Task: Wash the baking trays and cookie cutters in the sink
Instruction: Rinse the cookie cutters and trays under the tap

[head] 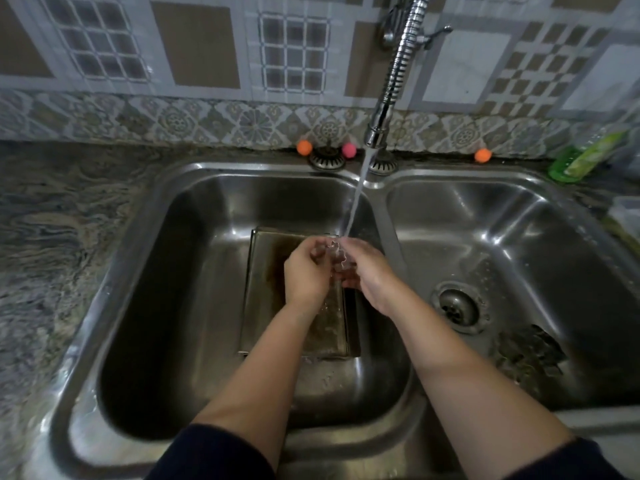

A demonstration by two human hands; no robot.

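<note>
A small metal cookie cutter (336, 255) with a wavy outline sits between my two hands, under the running water stream (354, 202). My left hand (304, 275) grips it from the left and my right hand (367, 271) holds it from the right. Below the hands a square, brown-stained baking tray (263, 292) lies on the floor of the left sink basin (180, 271). Several more metal cookie cutters (530, 355) lie in a heap in the right basin (485, 216), near its drain (459, 306).
The spring-neck faucet (391, 84) hangs over the divider between the basins. A green dish-soap bottle (585, 157) lies at the back right. Small orange and pink balls (304, 147) sit along the tiled wall. A patterned stone counter (45, 237) runs along the left.
</note>
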